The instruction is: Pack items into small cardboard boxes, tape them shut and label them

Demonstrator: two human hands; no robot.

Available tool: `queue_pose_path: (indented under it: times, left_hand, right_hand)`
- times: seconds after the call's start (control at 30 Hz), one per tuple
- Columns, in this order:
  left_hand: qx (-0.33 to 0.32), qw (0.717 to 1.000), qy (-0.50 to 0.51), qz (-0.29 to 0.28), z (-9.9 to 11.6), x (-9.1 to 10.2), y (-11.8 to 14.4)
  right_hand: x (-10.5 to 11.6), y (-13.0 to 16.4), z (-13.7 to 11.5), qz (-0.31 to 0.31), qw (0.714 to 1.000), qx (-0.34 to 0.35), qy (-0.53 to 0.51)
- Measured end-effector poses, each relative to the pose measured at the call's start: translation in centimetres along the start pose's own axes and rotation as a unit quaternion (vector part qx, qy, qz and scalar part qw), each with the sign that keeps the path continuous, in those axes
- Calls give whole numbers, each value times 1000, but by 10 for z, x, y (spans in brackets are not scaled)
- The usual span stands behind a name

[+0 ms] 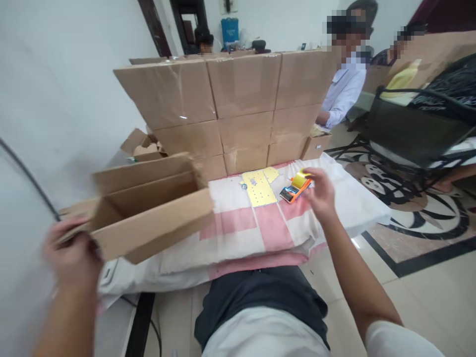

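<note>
Cardboard box [156, 223] (open-topped) in firmly closed left hand [74, 250]; tape dispenser [295, 189] in loosely curled right hand [321, 192]

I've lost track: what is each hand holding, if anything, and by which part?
The left hand holds the cardboard box by an end flap. The right hand is at the tape dispenser; whether its grip is closed cannot be told.

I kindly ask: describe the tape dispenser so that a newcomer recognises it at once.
Below the cardboard wall, find the pink-and-white cloth. There, at the person's right hand, is the tape dispenser, to the right of the flat yellow sheet. Unlike that sheet, it combines an orange body with a yellow roll.
</note>
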State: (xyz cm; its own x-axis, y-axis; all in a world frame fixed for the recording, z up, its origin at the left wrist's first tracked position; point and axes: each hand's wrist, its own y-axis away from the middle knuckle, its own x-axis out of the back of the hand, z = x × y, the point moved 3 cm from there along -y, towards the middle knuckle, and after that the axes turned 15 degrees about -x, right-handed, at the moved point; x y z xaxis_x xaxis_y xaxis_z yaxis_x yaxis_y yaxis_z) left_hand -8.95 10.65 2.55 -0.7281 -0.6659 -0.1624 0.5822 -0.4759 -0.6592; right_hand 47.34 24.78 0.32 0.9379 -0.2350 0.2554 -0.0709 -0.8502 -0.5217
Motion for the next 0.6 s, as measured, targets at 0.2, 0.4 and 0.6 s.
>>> queue_pose_path:
  times: [0.2,0.4,0.6]
  left_hand:
    - [18,997,62,-49,-19,-61,45]
    - [179,960,165,-139,-70,-91,50]
    - [138,957,-135,-216,-140,-82,-31]
  right_hand:
    - [-132,73,-36,-349,937,19,5]
    - [-175,58,1,-280,958,-52,-43]
    - [-194,67,24,-289,954,-74,-30]
